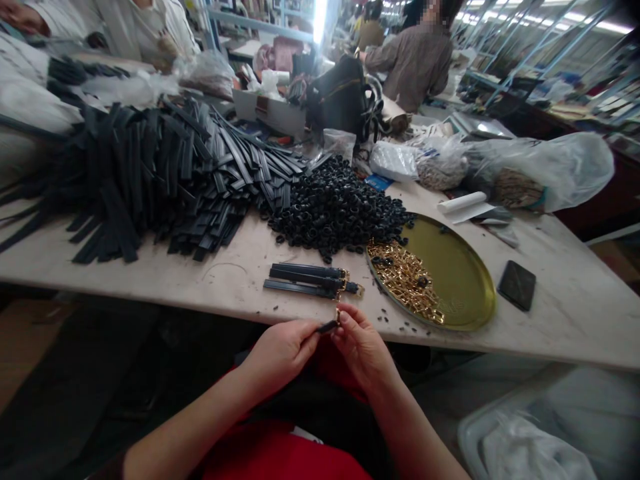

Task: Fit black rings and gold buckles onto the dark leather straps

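Near the table's front edge, my left hand [287, 347] is closed around a short dark leather strap [327, 327]. My right hand [357, 340] pinches a small gold buckle [338, 316] at the strap's end. Most of the strap is hidden by my left hand. Just beyond my hands lie several finished-looking straps with gold buckles [305, 280], side by side. To their right, a round gold tray [465, 287] holds a heap of gold buckles [407, 280]. A pile of small black loops [335, 207] sits behind the straps.
A large heap of long dark straps [150, 167] covers the left of the table [220, 287]. A dark phone-like slab [517, 285] lies right of the tray. Farther back are a black bag [337, 100], plastic bags [560, 167] and other people, one in a grey-brown shirt [420, 63].
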Demonstrator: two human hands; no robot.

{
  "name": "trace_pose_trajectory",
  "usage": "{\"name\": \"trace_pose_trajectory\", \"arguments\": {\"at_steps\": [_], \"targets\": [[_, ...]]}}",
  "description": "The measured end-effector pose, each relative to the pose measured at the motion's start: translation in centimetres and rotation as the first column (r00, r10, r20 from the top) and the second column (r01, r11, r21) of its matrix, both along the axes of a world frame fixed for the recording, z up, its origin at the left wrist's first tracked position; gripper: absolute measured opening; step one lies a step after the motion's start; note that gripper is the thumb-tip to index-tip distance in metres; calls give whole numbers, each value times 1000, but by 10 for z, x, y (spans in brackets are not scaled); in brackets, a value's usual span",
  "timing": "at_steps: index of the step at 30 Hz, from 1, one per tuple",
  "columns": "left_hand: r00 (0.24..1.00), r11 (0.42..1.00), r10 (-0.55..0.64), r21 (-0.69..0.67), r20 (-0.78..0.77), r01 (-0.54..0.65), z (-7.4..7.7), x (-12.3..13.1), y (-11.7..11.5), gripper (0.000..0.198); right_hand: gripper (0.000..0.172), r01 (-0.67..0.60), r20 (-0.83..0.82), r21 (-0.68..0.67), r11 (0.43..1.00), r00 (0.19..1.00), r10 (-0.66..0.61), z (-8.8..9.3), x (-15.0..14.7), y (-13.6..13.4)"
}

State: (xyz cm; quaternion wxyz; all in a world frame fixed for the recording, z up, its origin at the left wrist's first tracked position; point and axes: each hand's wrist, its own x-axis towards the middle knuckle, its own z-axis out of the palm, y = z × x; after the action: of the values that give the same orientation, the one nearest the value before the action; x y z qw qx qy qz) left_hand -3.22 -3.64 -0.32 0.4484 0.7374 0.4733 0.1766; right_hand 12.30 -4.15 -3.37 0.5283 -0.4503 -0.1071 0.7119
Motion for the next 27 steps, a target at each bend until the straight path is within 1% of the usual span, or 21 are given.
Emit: {"name": "trace_pose_trajectory", "arguments": {"at_steps": [3, 6, 9, 11, 13, 15, 17, 20, 23, 27], "targets": [[999, 999, 23, -44, 22, -22, 0, 0, 0, 27, 25, -66, 110, 79, 995, 992, 57, -3, -2, -3], [990, 985, 91, -153, 107, -74, -2, 3, -1, 22, 21, -129, 285, 160, 979, 955, 80, -3, -7, -10], [954, 941, 168, -329, 250, -79, -6, 5, -4, 12, 21, -158, 405, 193, 968, 912, 68, -3, -9, -16], [927, 899, 210, -434, 310, -58, -10, 7, -7, 14, 23, -156, 436, 191, 969, 898, 59, -3, -8, -18], [913, 866, 252, -495, 321, -65, -14, 7, -10, 21, 25, -158, 442, 185, 970, 895, 61, -1, -7, -19], [902, 854, 284, -514, 326, -83, -16, 8, -13, 24, 27, -169, 440, 173, 970, 895, 77, 2, -6, -21], [896, 849, 294, -522, 333, -85, -17, 8, -16, 23, 27, -177, 437, 162, 971, 895, 91, 6, -6, -22], [888, 837, 316, -538, 334, -95, -17, 11, -20, 27, 26, -174, 461, 172, 969, 884, 77, 11, -7, -25], [884, 839, 326, -534, 336, -106, -14, 14, -23, 28, 26, -192, 541, 208, 959, 840, 51, 12, -6, -29], [881, 845, 328, -522, 341, -112, -8, 15, -27, 17, 26, -219, 642, 240, 946, 766, 14, 10, -3, -32]]}}
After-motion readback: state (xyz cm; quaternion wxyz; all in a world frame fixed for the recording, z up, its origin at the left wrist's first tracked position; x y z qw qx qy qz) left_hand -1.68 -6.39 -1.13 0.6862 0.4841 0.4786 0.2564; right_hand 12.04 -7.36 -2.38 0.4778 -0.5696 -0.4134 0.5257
